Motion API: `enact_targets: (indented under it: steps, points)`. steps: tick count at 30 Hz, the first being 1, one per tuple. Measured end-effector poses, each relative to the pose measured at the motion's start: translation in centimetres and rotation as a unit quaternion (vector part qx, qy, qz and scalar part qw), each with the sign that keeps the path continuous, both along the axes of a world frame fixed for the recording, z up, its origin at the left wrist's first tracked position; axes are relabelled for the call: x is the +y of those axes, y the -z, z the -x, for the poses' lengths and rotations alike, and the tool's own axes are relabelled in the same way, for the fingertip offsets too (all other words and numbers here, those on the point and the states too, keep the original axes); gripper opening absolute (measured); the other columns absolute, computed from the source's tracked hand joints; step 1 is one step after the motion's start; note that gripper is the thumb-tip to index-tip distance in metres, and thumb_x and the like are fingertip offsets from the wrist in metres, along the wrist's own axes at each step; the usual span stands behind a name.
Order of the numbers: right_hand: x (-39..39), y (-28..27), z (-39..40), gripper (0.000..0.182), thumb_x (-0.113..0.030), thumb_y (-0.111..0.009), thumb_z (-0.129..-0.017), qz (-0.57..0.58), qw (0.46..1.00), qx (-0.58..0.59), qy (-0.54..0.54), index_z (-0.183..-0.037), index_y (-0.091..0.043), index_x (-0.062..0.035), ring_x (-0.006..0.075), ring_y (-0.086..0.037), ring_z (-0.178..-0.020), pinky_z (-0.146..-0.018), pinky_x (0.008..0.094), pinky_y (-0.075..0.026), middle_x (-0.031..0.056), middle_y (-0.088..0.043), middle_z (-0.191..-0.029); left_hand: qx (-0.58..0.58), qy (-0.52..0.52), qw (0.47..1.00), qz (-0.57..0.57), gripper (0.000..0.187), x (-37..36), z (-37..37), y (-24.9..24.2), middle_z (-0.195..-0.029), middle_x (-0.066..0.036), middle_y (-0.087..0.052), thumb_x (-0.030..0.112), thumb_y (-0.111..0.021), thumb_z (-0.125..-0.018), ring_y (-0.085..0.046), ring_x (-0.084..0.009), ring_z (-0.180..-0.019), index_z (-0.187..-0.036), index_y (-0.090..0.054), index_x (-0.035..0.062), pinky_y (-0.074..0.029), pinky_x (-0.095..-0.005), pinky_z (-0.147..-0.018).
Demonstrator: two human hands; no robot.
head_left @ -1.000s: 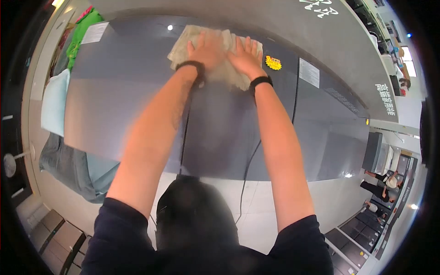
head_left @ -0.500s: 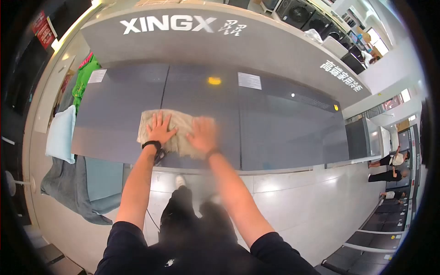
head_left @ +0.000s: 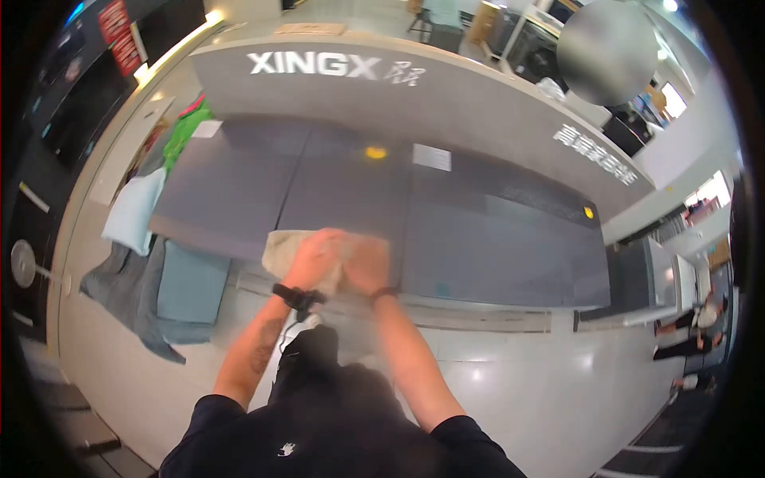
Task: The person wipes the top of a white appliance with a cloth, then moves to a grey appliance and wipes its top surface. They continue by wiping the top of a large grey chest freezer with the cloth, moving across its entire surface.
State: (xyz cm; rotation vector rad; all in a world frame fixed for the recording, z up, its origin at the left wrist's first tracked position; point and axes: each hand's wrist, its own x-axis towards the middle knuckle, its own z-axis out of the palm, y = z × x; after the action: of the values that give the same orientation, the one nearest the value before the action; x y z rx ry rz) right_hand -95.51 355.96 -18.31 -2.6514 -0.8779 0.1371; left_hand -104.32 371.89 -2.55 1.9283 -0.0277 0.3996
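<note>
A beige cloth [head_left: 280, 248] lies at the near edge of a row of flat dark grey freezer tops [head_left: 494, 239]. Both my hands are on it, close together, and the cloth is bunched between them. My left hand [head_left: 316, 256], with a black band at the wrist, has its fingers curled into the fabric. Beside it, my right hand [head_left: 366, 264] is smeared by motion but looks closed on the cloth too. A yellow sticker [head_left: 375, 152] and a white paper sheet [head_left: 432, 158] lie farther back on the tops.
Behind the tops rises a grey sign panel [head_left: 446, 99] with white lettering. To the left are a light blue pillow [head_left: 134, 211], a grey-blue draped chair [head_left: 191, 279] and a green cloth item [head_left: 185, 131]. People [head_left: 689, 342] stand far right. Shiny floor [head_left: 494, 370] lies in front.
Both hands have come nearer to me, to the front edge, and closer together. From lying flat and spread, the left fingers have curled, and the cloth has bunched up. The view has shifted.
</note>
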Motion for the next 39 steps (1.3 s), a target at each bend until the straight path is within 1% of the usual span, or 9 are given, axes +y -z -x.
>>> enact_targets:
  steps: [2,3,5,8,10,13,16,22,39]
  points:
    - [0.2,-0.3,0.3,0.074,-0.054,-0.051,-0.094,0.023,1.0,-0.005,0.005,-0.154,-0.037,-0.0138,0.038,-0.016,-0.152,-0.122,0.0558,-0.01,0.0184,-0.025,-0.163,-0.137,0.087,0.984,0.072,0.017,-4.3,2.1,-11.3,-0.093,-0.012,-0.071,0.009,-0.057,-0.095,-0.067,-0.026,-0.087,-0.105,-0.068,0.0003,-0.05,-0.0355,-0.083]
    - [0.3,-1.0,0.8,0.075,-0.054,-0.051,-0.094,0.046,0.999,-0.007,0.02,-0.154,-0.037,-0.0126,0.0384,-0.017,-0.152,-0.122,0.056,-0.01,0.0192,-0.025,-0.163,-0.203,0.094,0.975,-0.018,0.019,-5.3,3.6,-16.1,-0.099,-0.012,-0.072,0.014,-0.061,-0.092,-0.068,-0.0318,-0.095,-0.103,-0.071,0.0014,-0.053,-0.0399,-0.085]
    - [0.4,-2.9,0.7,0.075,-0.053,-0.051,-0.094,0.069,0.997,-0.007,0.042,-0.154,-0.037,-0.0101,0.0392,-0.017,-0.152,-0.122,0.0563,-0.01,0.0209,-0.026,-0.162,-0.393,0.2,0.894,0.079,0.014,-7.0,4.5,-21.5,-0.089,-0.011,-0.07,0.015,-0.063,-0.093,-0.068,-0.0303,-0.086,-0.093,-0.069,0.0027,-0.053,-0.0393,-0.076]
    - [0.6,-2.9,0.2,0.075,-0.052,-0.051,-0.094,0.07,0.997,-0.003,0.041,-0.154,-0.036,-0.0078,0.0403,-0.017,-0.152,-0.122,0.057,-0.009,0.0227,-0.025,-0.162,-0.483,0.269,0.81,0.197,0.014,-8.8,5.9,-25.5,-0.09,-0.011,-0.069,0.015,-0.062,-0.092,-0.067,-0.0305,-0.087,-0.094,-0.069,0.0027,-0.053,-0.0396,-0.077]
    - [0.6,-2.7,-0.5,0.074,-0.05,-0.049,-0.096,0.059,0.997,0.003,0.045,-0.155,-0.035,-0.0082,0.0409,-0.015,-0.152,-0.121,0.0577,-0.008,0.023,-0.024,-0.162,-0.498,0.289,0.778,0.251,0.014,-9.4,6.5,-26.2,-0.091,-0.012,-0.069,0.015,-0.062,-0.092,-0.067,-0.0306,-0.088,-0.095,-0.069,0.0027,-0.053,-0.0397,-0.077]
    - [1.6,-3.7,-1.6,0.08,-0.056,-0.043,-0.099,0.148,0.982,0.099,0.058,-0.162,-0.014,-0.0156,0.0393,0.002,-0.154,-0.121,0.0569,0.0,0.0195,-0.001,-0.168,-0.513,0.304,0.75,0.287,0.014,-9.3,6.5,-26.7,-0.092,-0.012,-0.069,0.015,-0.062,-0.092,-0.067,-0.0309,-0.089,-0.096,-0.068,0.0027,-0.053,-0.04,-0.078]
    - [2.3,-4.1,-1.8,0.08,-0.055,-0.04,-0.099,0.161,0.978,0.108,0.074,-0.162,-0.011,-0.0151,0.0395,0.004,-0.154,-0.121,0.0569,0.0,0.0195,0.001,-0.168,-0.513,0.296,0.745,0.305,0.015,-7.9,6.5,-26.9,-0.094,-0.012,-0.069,0.015,-0.062,-0.092,-0.067,-0.0311,-0.09,-0.098,-0.068,0.0027,-0.052,-0.0402,-0.078]
    - [3.4,-3.7,-3.7,0.077,-0.05,-0.043,-0.1,0.132,0.984,0.081,0.085,-0.16,-0.018,-0.0086,0.0438,-0.003,-0.153,-0.121,0.0586,-0.002,0.0245,-0.009,-0.166,-0.515,0.285,0.735,0.337,0.016,-5.8,5.7,-27.0,-0.096,-0.013,-0.068,0.015,-0.062,-0.091,-0.066,-0.0315,-0.092,-0.1,-0.067,0.0026,-0.052,-0.0407,-0.08]
    - [7.2,-1.1,-11.3,0.079,-0.053,-0.04,-0.098,0.168,0.972,0.065,0.148,-0.16,-0.016,-0.0103,0.0476,-0.004,-0.152,-0.121,0.0593,-0.004,0.0259,-0.01,-0.165,-0.525,0.311,0.7,0.371,0.023,3.1,3.8,-25.9,-0.103,-0.015,-0.066,0.016,-0.061,-0.089,-0.065,-0.0327,-0.097,-0.107,-0.065,0.0026,-0.052,-0.0421,-0.083]
